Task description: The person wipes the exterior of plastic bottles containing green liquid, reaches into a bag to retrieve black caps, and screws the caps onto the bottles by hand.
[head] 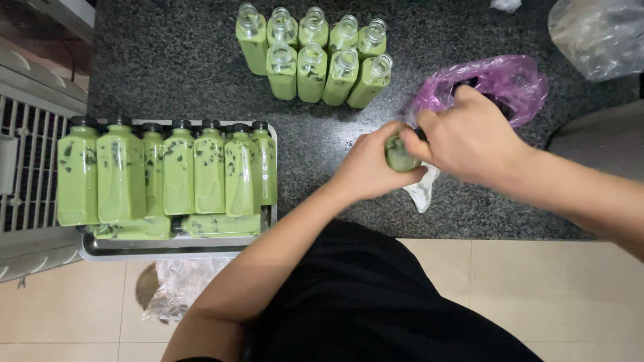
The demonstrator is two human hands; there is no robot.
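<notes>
Black shirt point(376, 302) nearest, over pale floor tiles point(537, 295). Beyond, at the near counter point(174, 74) edge, left hand point(369, 167) wrapped tight around a green bottle point(400, 155); right hand point(469, 137) clamped over its top, fingers curled shut, a white cloth point(422, 191) hanging beneath. Left, on a metal tray point(168, 248), capped bottles point(168, 174) in a row. Behind the hands, a purple bag point(503, 80). Farthest, nine uncapped bottles point(312, 57) clustered.

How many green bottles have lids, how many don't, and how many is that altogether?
Capped bottles on the tray: 9
Open bottles on the counter: 9
Bottle in the left hand, right hand on top: 1
Total: 19
</notes>
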